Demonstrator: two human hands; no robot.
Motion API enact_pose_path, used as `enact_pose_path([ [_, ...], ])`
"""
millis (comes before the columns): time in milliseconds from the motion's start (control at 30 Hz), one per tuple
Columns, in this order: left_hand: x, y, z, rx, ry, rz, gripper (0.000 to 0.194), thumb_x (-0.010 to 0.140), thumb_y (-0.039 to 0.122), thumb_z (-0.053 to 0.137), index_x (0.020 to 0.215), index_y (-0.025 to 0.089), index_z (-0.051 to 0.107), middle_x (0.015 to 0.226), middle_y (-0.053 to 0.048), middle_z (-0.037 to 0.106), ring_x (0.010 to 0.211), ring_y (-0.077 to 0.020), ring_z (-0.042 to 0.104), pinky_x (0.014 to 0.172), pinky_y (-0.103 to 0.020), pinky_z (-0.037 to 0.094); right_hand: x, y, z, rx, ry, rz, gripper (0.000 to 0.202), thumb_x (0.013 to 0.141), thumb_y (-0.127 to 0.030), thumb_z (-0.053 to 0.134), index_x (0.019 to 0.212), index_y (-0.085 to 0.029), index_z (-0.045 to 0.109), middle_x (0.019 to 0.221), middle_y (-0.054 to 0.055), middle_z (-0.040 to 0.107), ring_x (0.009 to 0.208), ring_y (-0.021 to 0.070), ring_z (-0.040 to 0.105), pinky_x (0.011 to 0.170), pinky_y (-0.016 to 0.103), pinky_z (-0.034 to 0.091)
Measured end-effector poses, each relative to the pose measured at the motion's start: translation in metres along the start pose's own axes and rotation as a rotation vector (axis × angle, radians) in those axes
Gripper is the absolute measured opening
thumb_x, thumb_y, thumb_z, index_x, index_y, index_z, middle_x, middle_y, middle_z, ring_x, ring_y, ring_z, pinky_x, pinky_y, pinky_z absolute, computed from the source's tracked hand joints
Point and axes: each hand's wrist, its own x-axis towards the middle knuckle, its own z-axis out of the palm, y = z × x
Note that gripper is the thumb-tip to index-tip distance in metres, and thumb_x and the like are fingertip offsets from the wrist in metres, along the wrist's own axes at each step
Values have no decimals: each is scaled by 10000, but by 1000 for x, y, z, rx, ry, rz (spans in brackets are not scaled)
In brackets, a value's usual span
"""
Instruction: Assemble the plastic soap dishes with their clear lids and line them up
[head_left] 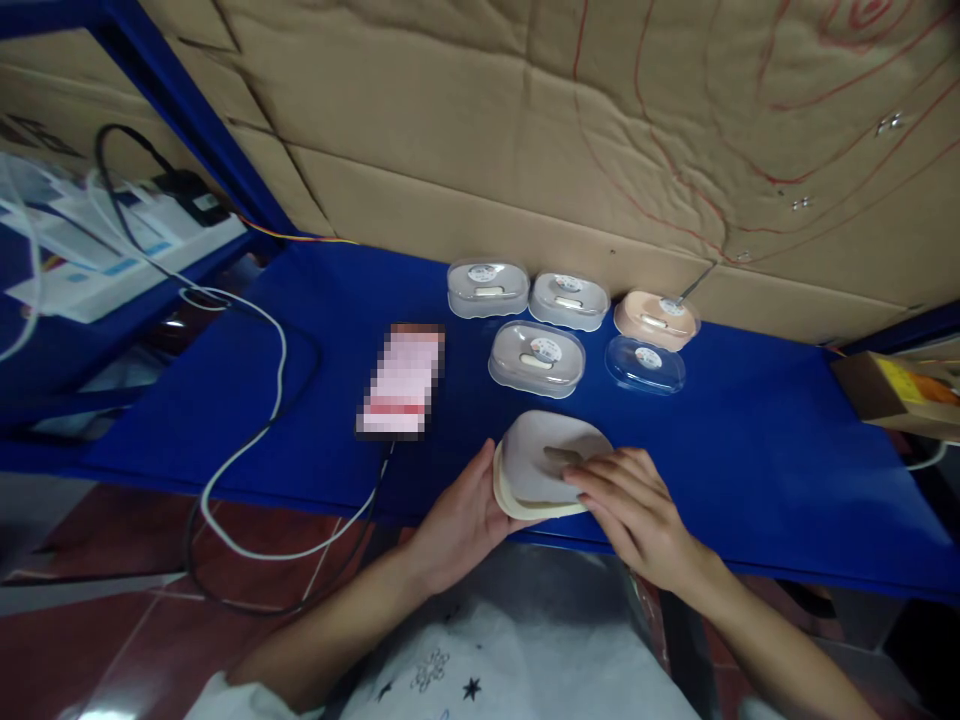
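An open, cream-rimmed soap box (525, 460) with a pale grey inside is held over the front of the blue table. My left hand (469, 515) grips it at its left side and from beneath. From the right, my right hand (637, 500) holds the box's rim, its fingertips reaching over the inside beside a brownish oblong patch I cannot make out clearly. Just beyond lie a clear lid (637, 372) with a round label and a closed grey soap box (536, 358). Behind them stand two more grey soap boxes (487, 297) and a peach one (652, 318), all under clear lids.
A phone with a blurred screen (401, 380) lies left on the blue table (750, 450), its cable (277, 550) looping over the front edge. A power strip (127, 265) with chargers sits far left. Cardboard (450, 130) backs the table; a small carton (885, 390) is at right.
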Motion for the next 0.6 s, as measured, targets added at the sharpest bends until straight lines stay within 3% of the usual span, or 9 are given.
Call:
enact_pose_path([
  [133,0,-1,-1,-7,-66,34,624,1004,711,511,1336,214,689,1393,-130,735,1421,-366,598,1199,-557,468,-1,-6,8,-90,-37,-65,483,1046,-88,566,1504,-241,570,1290,58,775,1167,247,692,985,441,486],
  [267,-2,-4,-2,-9,-53,113,517,968,480,723,1398,202,646,1355,-127,749,1357,-339,643,1198,-509,467,-4,-8,13,-234,-61,-145,387,1064,-141,583,1440,-226,627,1242,59,797,1150,237,687,1027,434,460],
  [367,-2,-5,-1,-65,-28,108,544,963,333,758,1466,197,600,1281,-110,779,1260,-289,698,1156,-443,492,-7,-6,19,-286,-23,-191,343,1046,-206,661,1388,-206,660,1182,63,808,1118,233,684,1042,430,460],
  [600,-4,-4,-1,-163,-34,105,547,989,266,733,1503,163,576,1265,-131,781,1183,-253,716,1057,-370,523,-2,-7,23,-263,44,-226,300,1021,-131,665,1321,-140,681,1155,93,797,1116,240,672,1021,423,482],
])
